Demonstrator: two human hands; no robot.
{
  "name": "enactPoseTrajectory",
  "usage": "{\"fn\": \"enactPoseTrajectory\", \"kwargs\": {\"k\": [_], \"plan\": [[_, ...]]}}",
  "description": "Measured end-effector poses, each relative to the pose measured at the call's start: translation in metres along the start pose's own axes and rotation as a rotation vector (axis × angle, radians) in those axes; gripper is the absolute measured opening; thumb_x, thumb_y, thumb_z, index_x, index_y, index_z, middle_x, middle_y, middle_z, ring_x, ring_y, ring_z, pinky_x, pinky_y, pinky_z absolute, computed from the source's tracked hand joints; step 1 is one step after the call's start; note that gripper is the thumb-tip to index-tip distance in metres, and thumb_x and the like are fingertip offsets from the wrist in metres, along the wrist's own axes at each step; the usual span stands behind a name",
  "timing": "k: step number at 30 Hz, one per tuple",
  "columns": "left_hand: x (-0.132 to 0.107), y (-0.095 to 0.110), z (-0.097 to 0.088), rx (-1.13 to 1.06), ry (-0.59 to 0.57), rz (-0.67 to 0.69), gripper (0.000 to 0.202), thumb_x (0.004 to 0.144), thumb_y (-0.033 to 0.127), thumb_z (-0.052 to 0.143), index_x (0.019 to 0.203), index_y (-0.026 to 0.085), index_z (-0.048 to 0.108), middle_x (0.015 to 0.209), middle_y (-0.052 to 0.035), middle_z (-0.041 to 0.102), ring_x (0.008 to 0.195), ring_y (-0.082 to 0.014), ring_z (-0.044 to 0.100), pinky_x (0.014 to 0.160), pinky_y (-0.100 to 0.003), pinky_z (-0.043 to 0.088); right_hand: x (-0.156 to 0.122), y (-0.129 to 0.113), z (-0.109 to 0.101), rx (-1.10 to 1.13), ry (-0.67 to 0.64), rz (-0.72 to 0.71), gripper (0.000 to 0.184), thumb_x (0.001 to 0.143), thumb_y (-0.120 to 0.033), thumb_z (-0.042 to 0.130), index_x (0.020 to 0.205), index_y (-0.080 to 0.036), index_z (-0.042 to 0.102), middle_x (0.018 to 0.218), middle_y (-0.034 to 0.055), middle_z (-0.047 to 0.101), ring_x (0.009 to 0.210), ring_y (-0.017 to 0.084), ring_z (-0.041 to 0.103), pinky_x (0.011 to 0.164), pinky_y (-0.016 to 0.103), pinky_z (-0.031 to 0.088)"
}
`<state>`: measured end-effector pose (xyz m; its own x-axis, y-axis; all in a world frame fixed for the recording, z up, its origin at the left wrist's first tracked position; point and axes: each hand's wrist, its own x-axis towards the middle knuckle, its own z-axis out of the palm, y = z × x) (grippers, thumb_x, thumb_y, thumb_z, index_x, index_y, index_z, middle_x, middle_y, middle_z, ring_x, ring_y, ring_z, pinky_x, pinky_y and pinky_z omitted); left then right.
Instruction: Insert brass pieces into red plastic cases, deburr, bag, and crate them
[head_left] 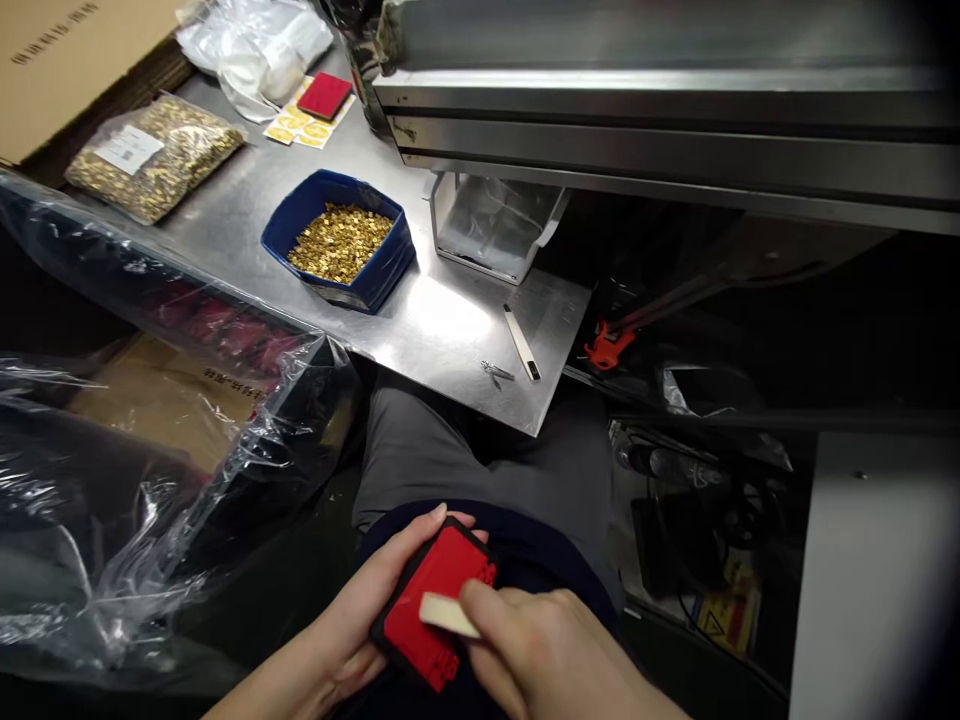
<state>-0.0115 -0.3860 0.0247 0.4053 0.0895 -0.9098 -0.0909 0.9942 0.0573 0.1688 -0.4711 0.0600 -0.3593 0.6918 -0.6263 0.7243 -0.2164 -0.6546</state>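
Person sitting at the corner of a metal tabletop [465, 395], both hands working low over the lap, just off the near edge. Left hand [360, 615] is cradling a red-and-black block [427, 610] from its side and underneath, thumb running along the black rim; the block is lying aslant, red face up. Right hand [536, 635] is pinching a pale strip [448, 614] between thumb and fingers, its flat end hanging across the red face; whether it is touching, I am not able to tell from here. On the tabletop, a white stick [521, 342] with a dark end is lying near the corner, some small metal bits [496, 371] resting just beside it. Farther back, a blue bin [382, 285] is holding a heap of gold pieces [341, 243], and a pale bin [487, 262] is standing to its right below a metal frame [660, 140]. A labelled bag [191, 140] of similar gold pieces is slumping by a carton [82, 70]. A red pad [325, 96] is sitting on a yellow-and-white sheet [304, 127].
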Motion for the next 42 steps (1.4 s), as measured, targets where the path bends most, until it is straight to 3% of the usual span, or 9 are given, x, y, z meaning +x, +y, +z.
{"fn": "enactPoseTrajectory", "kwargs": {"k": [5,11,17,19,24,27,31,34,42], "plan": [[-0.002,-0.002,-0.002,-0.002,0.049,0.006,0.045,0.094,0.045,0.065,0.125,0.012,0.068,0.124,-0.0157,0.074,0.110,-0.0300,0.071,0.095,-0.035,0.057,0.001,-0.002,0.002,-0.028,-0.018,0.032,0.014,0.094,-0.019,0.052,0.106,-0.027,0.055,0.088,-0.0020,0.076,0.072,0.017,0.074,0.053,0.026,0.032],[-0.003,-0.004,-0.003,-0.032,0.030,-0.010,0.047,0.095,0.045,0.065,0.128,0.012,0.066,0.123,-0.0156,0.074,0.112,-0.0312,0.070,0.096,-0.037,0.057,0.005,-0.009,0.005,-0.160,-0.073,0.007,0.013,0.093,-0.022,0.054,0.105,-0.027,0.055,0.088,-0.0016,0.077,0.070,0.020,0.075,0.048,0.030,0.024],[-0.002,-0.004,-0.005,-0.021,0.035,-0.021,0.050,0.093,0.048,0.066,0.126,0.010,0.067,0.124,-0.0171,0.073,0.107,-0.0310,0.072,0.095,-0.037,0.058,0.004,-0.009,0.003,-0.121,-0.036,-0.014,0.012,0.096,-0.023,0.051,0.107,-0.026,0.054,0.093,0.0000,0.077,0.076,0.021,0.076,0.053,0.030,0.029],[-0.001,-0.005,-0.005,-0.028,0.062,-0.014,0.049,0.094,0.047,0.066,0.127,0.011,0.067,0.124,-0.0164,0.074,0.111,-0.0306,0.071,0.096,-0.036,0.058,0.004,-0.009,0.002,-0.075,-0.060,0.039,0.013,0.096,-0.021,0.050,0.107,-0.026,0.054,0.092,-0.0006,0.077,0.076,0.020,0.076,0.053,0.030,0.030],[-0.001,-0.006,-0.002,-0.035,0.055,-0.046,0.049,0.093,0.046,0.068,0.126,0.009,0.067,0.125,-0.0185,0.073,0.109,-0.0325,0.072,0.097,-0.040,0.058,0.005,-0.011,0.000,-0.125,-0.056,0.019,0.012,0.097,-0.023,0.048,0.107,-0.026,0.054,0.093,0.0007,0.077,0.078,0.021,0.076,0.052,0.031,0.027],[-0.002,-0.006,-0.003,-0.042,0.087,-0.022,0.047,0.094,0.043,0.067,0.127,0.010,0.066,0.126,-0.0177,0.073,0.113,-0.0315,0.071,0.098,-0.037,0.058,0.006,-0.012,-0.002,-0.125,-0.119,0.058,0.013,0.096,-0.021,0.050,0.107,-0.026,0.054,0.093,-0.0010,0.077,0.078,0.021,0.076,0.053,0.031,0.027],[-0.001,-0.006,-0.003,-0.054,0.071,-0.049,0.048,0.094,0.043,0.067,0.126,0.008,0.066,0.125,-0.0192,0.073,0.111,-0.0325,0.072,0.099,-0.039,0.057,0.008,-0.013,-0.005,-0.164,-0.093,0.022,0.008,0.099,-0.028,0.048,0.104,-0.026,0.054,0.093,-0.0006,0.077,0.076,0.022,0.076,0.052,0.030,0.028],[0.000,-0.004,-0.003,-0.048,0.099,-0.006,0.049,0.093,0.044,0.068,0.128,0.010,0.065,0.125,-0.0182,0.073,0.112,-0.0316,0.071,0.098,-0.037,0.058,0.008,-0.012,-0.004,-0.178,-0.126,0.069,0.009,0.096,-0.023,0.052,0.104,-0.026,0.054,0.090,-0.0008,0.077,0.075,0.022,0.076,0.051,0.030,0.027],[0.000,-0.003,-0.004,-0.056,0.105,0.006,0.048,0.092,0.045,0.068,0.127,0.012,0.066,0.127,-0.0170,0.072,0.112,-0.0319,0.071,0.096,-0.037,0.059,0.019,-0.013,-0.002,-0.172,-0.012,-0.021,0.011,0.096,-0.024,0.053,0.106,-0.026,0.056,0.085,-0.0014,0.077,0.068,0.022,0.075,0.050,0.029,0.032]]}}
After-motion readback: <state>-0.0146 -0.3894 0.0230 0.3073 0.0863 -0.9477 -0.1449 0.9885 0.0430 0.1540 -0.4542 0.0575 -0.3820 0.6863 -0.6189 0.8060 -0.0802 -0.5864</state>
